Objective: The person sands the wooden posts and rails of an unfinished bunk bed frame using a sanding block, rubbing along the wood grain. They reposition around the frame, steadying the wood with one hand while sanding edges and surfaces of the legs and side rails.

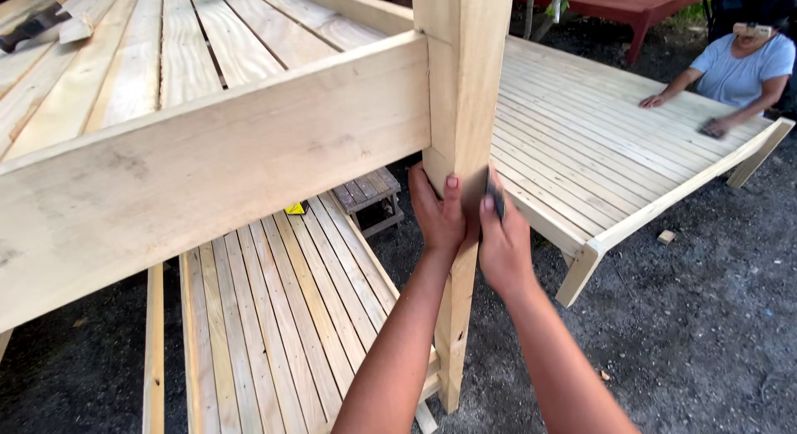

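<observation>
**Both hands on the corner post of a pale wooden frame**

The left hand [438, 212] wraps around the upright wooden post [462, 110], fingers closed on its near face just below the wide side rail [207, 168] that joins the post from the left. The right hand [503, 245] presses a small dark sanding piece [495, 195] against the post's right edge, thumb beside the left hand's thumb; both hands grip. The post stands on dark gravel ground [706, 318], with a slatted panel [282, 309] lying low behind it to the left. Past the post's right side a second slatted bed frame [598, 143] rests on short legs, and at its far right corner another person [741, 69] in a light blue shirt leans over the slats with both hands on them
</observation>
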Demonstrator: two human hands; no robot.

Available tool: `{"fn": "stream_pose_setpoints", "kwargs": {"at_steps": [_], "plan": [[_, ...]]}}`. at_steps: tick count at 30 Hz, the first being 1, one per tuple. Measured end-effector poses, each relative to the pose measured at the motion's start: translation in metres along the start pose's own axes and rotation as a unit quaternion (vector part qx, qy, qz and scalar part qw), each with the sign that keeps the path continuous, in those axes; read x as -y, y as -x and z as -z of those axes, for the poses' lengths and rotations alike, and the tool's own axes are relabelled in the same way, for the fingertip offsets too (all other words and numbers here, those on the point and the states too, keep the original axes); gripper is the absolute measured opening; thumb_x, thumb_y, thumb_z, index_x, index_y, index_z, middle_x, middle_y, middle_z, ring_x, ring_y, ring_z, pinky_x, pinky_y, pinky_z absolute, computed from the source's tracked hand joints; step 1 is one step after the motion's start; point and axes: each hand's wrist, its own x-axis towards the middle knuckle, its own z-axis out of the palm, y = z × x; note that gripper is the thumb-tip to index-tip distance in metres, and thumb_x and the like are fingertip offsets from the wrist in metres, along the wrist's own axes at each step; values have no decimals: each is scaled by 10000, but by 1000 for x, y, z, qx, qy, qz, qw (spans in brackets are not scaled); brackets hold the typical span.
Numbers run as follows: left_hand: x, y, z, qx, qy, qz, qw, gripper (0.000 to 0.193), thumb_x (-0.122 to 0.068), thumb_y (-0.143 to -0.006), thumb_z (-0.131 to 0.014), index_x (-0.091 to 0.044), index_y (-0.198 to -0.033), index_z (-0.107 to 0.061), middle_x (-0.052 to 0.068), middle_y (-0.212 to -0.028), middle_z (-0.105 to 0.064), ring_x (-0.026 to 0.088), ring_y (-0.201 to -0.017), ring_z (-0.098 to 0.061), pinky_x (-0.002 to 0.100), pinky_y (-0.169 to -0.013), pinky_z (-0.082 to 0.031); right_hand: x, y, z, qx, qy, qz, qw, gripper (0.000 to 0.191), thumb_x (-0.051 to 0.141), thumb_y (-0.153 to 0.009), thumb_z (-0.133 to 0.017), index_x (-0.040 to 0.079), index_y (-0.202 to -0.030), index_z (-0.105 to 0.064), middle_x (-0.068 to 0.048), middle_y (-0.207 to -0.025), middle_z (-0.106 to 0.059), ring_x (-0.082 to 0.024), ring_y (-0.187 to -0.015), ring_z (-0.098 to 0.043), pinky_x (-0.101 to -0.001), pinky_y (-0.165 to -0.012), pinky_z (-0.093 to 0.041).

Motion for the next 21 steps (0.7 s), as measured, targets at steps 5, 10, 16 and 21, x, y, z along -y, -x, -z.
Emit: {"fn": "stream_pose_setpoints", "kwargs": {"at_steps": [5,10,16,21], "plan": [[-2,1,0,3,4,-7,1000,750,-694,-987,-517,17,-1225,-520,177,-1123,-577,300,-1039,-599,427,-938,-475,5,6,3,32,-45,-84,995,522,225,-1063,-433,19,-1543,-417,-145,-1499,-581,-209,-1403,-496,-323,-1151,-354],[-1,0,1,10,7,4,1000,724,-678,-998,-513,17,-1202,-529,174,-1103,-580,293,-1021,-597,429,-926,-482,-4,-18,3,14,-28,53,998,526,236,-1110,-405,-2,-1576,-354,-185,-1564,-509,-227,-1466,-455,-336,-1185,-329],[-4,-4,-2,-1,-4,-19,1000,717,-676,-988,-505,13,-1183,-544,169,-1058,-583,282,-993,-594,423,-914,-477,-19,36,-2,44,-9,-117,992,535,243,-1041,-428,73,-1548,-419,-136,-1507,-565,-191,-1405,-492,-328,-1151,-342],[-9,-3,-1,3,4,0,1000,752,-684,-982,-510,32,-1212,-528,185,-1097,-586,292,-1016,-592,422,-919,-473,-20,-2,5,44,-105,-67,991,521,240,-1074,-412,58,-1563,-408,-128,-1483,-587,-196,-1362,-490,-332,-1146,-353]]}}
